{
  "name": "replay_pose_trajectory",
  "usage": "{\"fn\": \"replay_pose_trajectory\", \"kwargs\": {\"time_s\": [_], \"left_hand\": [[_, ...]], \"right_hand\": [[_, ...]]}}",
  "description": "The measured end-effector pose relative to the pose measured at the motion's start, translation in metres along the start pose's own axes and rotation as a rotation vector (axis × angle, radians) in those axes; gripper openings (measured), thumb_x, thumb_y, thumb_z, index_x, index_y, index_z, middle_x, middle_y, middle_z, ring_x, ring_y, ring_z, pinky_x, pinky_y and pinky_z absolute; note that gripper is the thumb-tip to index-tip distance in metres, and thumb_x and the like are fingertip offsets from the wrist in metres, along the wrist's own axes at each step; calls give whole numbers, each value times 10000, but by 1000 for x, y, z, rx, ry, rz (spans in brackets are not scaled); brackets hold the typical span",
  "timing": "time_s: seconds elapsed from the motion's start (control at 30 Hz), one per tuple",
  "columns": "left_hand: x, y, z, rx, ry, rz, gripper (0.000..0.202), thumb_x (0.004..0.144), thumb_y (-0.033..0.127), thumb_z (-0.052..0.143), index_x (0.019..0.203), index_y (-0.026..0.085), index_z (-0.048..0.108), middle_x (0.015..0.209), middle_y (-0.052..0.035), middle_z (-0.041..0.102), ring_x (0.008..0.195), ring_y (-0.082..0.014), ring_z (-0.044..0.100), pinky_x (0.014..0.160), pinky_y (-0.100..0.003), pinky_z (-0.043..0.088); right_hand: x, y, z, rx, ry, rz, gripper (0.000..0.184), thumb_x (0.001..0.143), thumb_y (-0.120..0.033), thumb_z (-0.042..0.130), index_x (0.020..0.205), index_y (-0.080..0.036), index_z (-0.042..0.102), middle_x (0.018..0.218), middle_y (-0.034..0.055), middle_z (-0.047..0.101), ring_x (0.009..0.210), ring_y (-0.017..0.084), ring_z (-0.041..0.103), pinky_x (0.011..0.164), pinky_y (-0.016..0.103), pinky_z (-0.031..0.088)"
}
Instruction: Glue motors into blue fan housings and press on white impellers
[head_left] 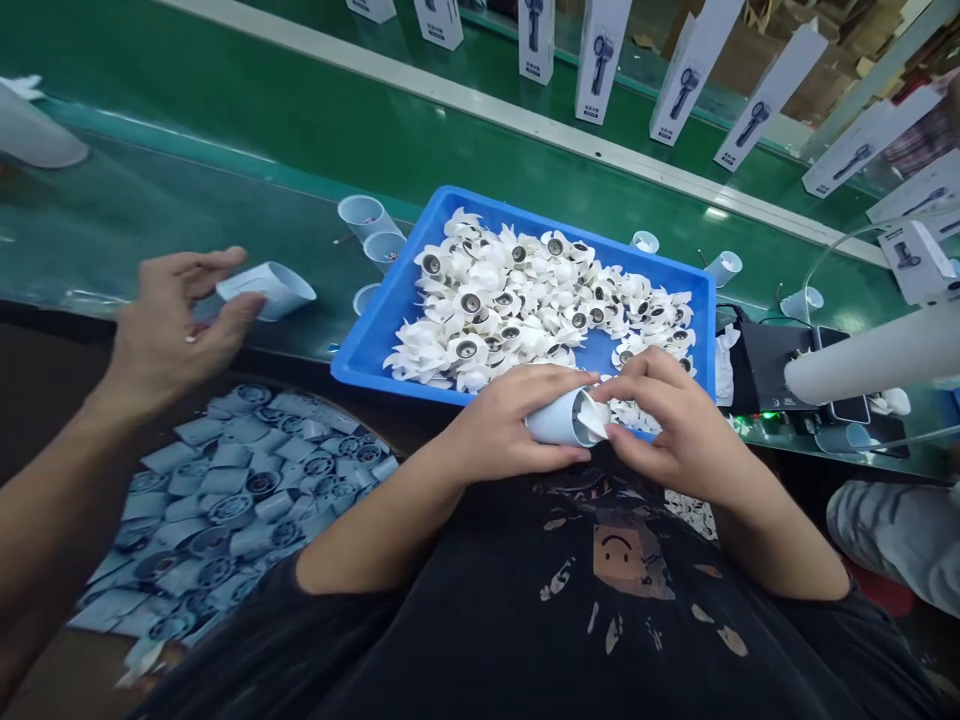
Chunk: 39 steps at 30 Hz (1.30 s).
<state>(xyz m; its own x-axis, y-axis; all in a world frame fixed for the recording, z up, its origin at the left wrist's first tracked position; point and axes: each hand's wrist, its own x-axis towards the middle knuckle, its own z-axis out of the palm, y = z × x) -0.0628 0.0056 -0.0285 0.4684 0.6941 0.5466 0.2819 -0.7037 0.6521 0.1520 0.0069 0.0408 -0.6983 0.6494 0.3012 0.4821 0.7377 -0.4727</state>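
My left hand [502,428] grips a pale blue cylindrical housing [556,420], held on its side just above my lap at the near edge of the blue tray [373,352]. My right hand [675,432] pinches a white fan impeller [594,412] that sits in the housing's open mouth. Both hands are close together and touch the same assembly. Part of the impeller's blades is hidden by my right fingers.
The blue tray holds a heap of white impellers [517,300]. A box of pale blue housings [240,500] lies at lower left. A co-worker's hand [172,330] holds another housing [270,290]. Loose housings [367,218], white product boxes [600,50] and a black device [772,365] stand around.
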Motion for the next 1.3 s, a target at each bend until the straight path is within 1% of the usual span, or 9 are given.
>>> {"fn": "replay_pose_trajectory", "kwargs": {"time_s": [0.13,0.27,0.37,0.53,0.7,0.83,0.97,1.13,1.3], "left_hand": [[1,6,5,125,33,83,528,871,430,675,1323,191,543,1192,-124,707,1093,-254,677,944,-390,534],[1,16,12,295,112,111,492,887,310,643,1347,191,515,1151,-124,724,1057,-262,690,921,-406,525],[3,18,16,393,206,114,475,881,225,631,1339,184,513,1122,-123,731,1056,-259,688,906,-394,512],[6,7,18,342,175,106,433,916,375,629,1288,176,534,1129,-130,729,1038,-246,692,914,-386,500],[6,-3,17,165,170,53,547,878,502,654,1322,211,524,1164,-115,718,1052,-239,684,926,-387,520],[8,-7,18,135,115,37,614,856,549,659,1364,237,507,1189,-106,715,1051,-253,688,972,-429,507],[7,-9,21,148,104,68,652,855,564,652,1398,249,475,1190,-97,716,1040,-245,693,1023,-440,481],[16,-14,-7,245,-25,39,659,819,590,676,1376,284,502,1283,-96,656,1185,-287,604,1063,-490,438],[90,-43,-54,511,-170,-312,516,772,549,700,1190,254,638,1135,-82,662,1048,-297,617,920,-455,510]], "right_hand": [[-2,-1,6,-236,-5,-68,152,978,-244,551,979,-175,687,855,52,553,778,198,479,693,340,365],[1,6,15,-131,50,-44,202,970,-280,586,850,-175,711,784,33,513,739,178,474,669,317,364],[1,10,18,-55,155,-18,216,982,-304,570,898,-170,717,779,23,506,727,162,491,656,302,395],[-7,8,8,119,222,15,351,996,-337,553,699,-180,657,708,-12,422,659,118,475,592,259,388],[-17,14,16,-167,282,-135,498,978,-601,453,1109,-180,685,1097,111,545,1029,246,536,876,424,447],[-22,21,25,-255,410,-172,395,983,-568,477,1007,-232,684,1048,62,589,978,236,528,868,423,428],[-25,21,26,-249,369,-155,558,991,-640,342,1137,-204,659,1225,110,563,1113,289,496,931,484,423],[-52,20,8,-260,571,-248,381,1032,-395,401,836,-173,641,989,61,583,911,226,551,830,444,443],[-86,25,8,-242,630,-249,298,1010,-299,454,856,-151,663,963,63,551,882,207,546,814,428,454]]}}
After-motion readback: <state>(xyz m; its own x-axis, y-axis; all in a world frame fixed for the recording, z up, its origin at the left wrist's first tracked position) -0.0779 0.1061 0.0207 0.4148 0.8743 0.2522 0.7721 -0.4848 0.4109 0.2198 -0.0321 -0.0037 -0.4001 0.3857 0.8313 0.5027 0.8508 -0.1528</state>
